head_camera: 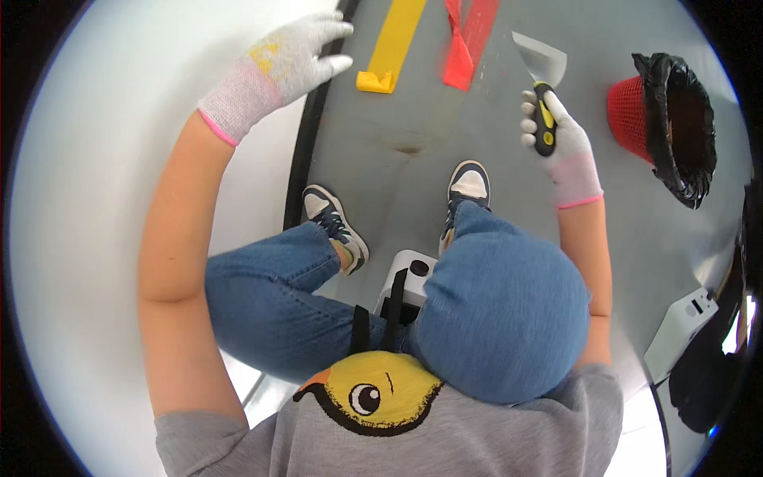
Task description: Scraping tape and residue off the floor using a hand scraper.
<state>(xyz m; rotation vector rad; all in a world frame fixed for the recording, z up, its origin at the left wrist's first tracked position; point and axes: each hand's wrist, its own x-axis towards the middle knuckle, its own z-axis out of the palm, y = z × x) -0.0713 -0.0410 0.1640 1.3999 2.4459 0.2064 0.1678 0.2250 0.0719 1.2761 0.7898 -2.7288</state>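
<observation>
My right hand [554,125], in a white knit glove with a pink cuff, grips the black and yellow handle of a scraper [545,119]. Its broad metal blade points up and away from me. Held above the floor's edge by the white wall, my left hand [292,56] is gloved too, with yellow marks on its back, and its fingers are spread around nothing. A strip of yellow floor tape [396,36] lies right of it, its near end peeled and curled over. Beside that is red tape [477,36], with a loosened, twisted length folded along it.
A red mesh waste basket [629,113] lined with a black bag stands at the right. The white wall [107,179] with a black base strip [303,161] borders the grey floor [381,179] on the left. A white box-shaped device [679,325] sits at lower right. My shoes rest on the floor.
</observation>
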